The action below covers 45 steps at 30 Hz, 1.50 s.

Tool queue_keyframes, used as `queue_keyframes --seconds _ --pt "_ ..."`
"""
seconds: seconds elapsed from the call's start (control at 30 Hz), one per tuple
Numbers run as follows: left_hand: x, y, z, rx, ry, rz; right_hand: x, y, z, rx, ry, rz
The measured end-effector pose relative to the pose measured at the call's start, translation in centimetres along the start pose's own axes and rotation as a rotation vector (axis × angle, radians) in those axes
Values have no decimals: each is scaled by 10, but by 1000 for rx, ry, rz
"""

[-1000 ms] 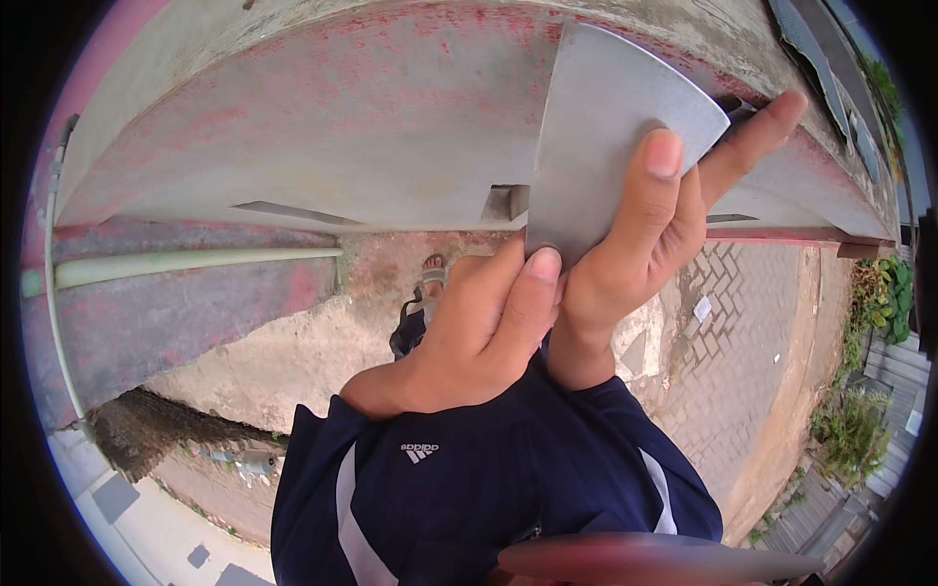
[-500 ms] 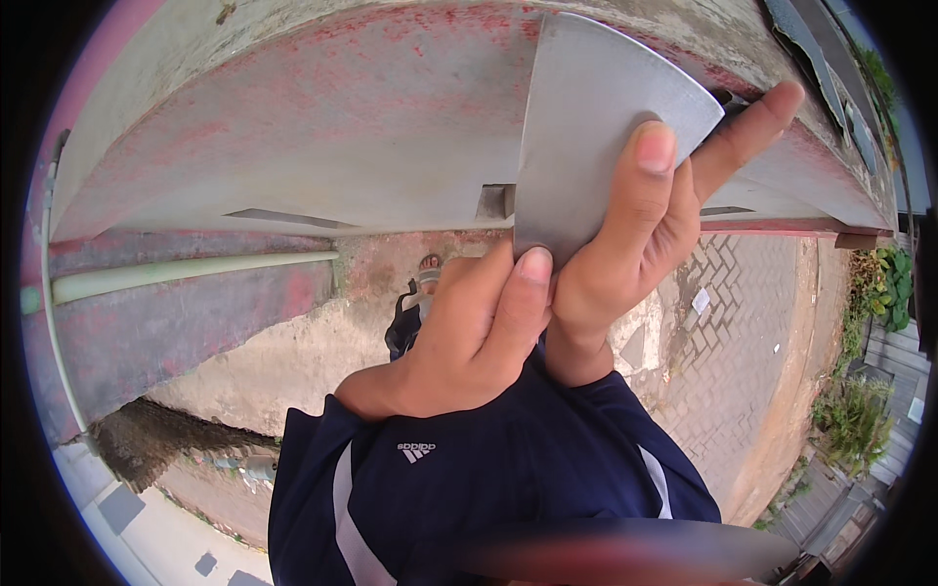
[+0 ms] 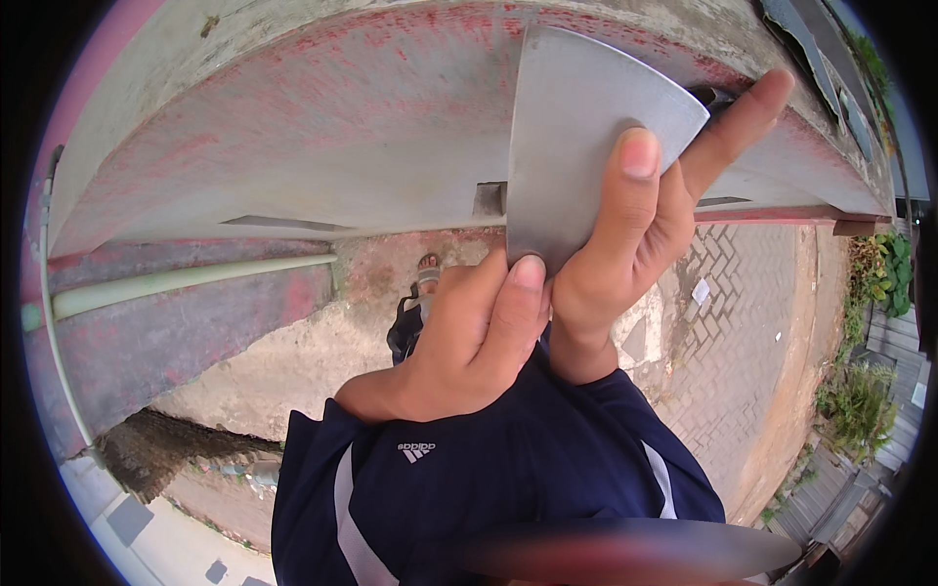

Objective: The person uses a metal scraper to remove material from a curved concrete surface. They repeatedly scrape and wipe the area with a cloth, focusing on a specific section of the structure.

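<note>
— Against the wall (image 3: 322, 156), just below its grey top, what's that in your hands?

— A flat metal blade (image 3: 576, 146), wide and fan-shaped, lying flat on the red-stained plaster of the wall. My right hand (image 3: 635, 254) is closed around its narrow lower end, thumb pressed up the face, forefinger stretched out along the far edge toward the wall's right side.

— And the other hand?

— My left hand (image 3: 469, 342) sits lower, away from the wall, fingers curled and closed, the thumb tip touching the blade's bottom corner where my right hand grips. It braces more than it holds.

— How does the thing handle?

— I'd judge it thin, stiff and light, with a little spring near the wide edge. The bare metal looks smooth, so it could slip; the grip belongs low down at the narrow end, with a thumb on the face. The curved top edge I'd keep skin off.

— Anything else near the wall?

— A pale pipe (image 3: 195, 283) runs along its foot, and brick paving (image 3: 733, 293) spreads out below it to the right.
</note>
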<state>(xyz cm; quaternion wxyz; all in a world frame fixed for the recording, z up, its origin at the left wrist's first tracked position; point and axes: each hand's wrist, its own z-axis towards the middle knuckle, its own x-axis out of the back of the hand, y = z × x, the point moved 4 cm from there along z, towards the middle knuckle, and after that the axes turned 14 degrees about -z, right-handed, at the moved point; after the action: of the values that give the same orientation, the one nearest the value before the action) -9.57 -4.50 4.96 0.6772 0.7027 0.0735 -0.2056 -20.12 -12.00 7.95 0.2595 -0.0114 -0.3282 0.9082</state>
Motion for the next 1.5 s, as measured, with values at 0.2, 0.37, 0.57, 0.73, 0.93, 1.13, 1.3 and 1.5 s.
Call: queue_keyframes --seconds 0.2,0.37,0.57,0.73,0.93,1.13,1.3,1.5 --pt "2 -2 2 -9 -7 52 -1 4 -5 -55 8 14" --pt "-7 0 7 -54 22 -7 5 -2 4 27 -43 -135" --pt "-4 -1 8 -8 -34 4 16 -1 10 -3 -134 -287" --pt "12 -22 -4 -50 -63 -49 -15 26 -9 177 66 19" --pt "42 -26 -17 -207 30 15 -42 68 -29 494 362 -181" --pt "60 -24 -25 -170 8 164 -4 83 -15 636 152 -623" --pt "54 -11 -14 -73 89 136 38 103 14 359 249 -602" --pt "23 22 17 -61 9 33 38 86 6 261 344 -533"
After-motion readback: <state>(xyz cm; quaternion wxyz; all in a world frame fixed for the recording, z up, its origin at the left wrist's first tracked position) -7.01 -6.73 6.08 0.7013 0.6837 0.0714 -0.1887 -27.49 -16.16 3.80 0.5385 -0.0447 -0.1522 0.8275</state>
